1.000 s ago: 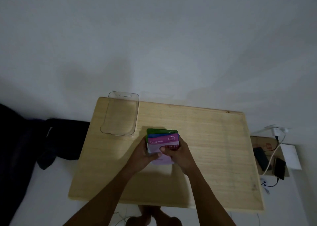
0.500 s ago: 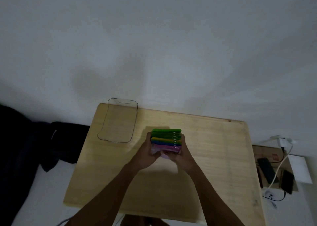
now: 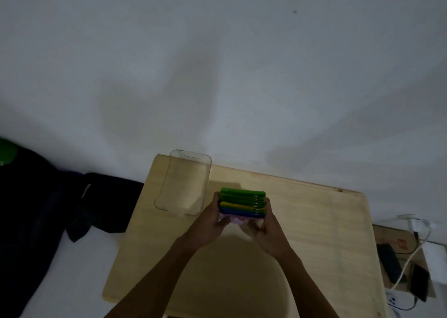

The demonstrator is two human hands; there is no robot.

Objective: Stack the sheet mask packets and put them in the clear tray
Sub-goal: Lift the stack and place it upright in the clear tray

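A stack of sheet mask packets, green on the far side, then yellow, blue and pink, stands on edge over the wooden table. My left hand presses its left side and my right hand presses its right side, so both hold the stack between them. The clear tray sits at the table's far left corner, just left of the stack, with nothing inside it.
A white wall rises behind the table. Dark clothing lies on the floor to the left. A cardboard box, phones and a white charger cable sit on the floor to the right.
The packets lay flat under my hands a second ago; now they are tipped up on edge and squared between both hands. The view has shifted downward.
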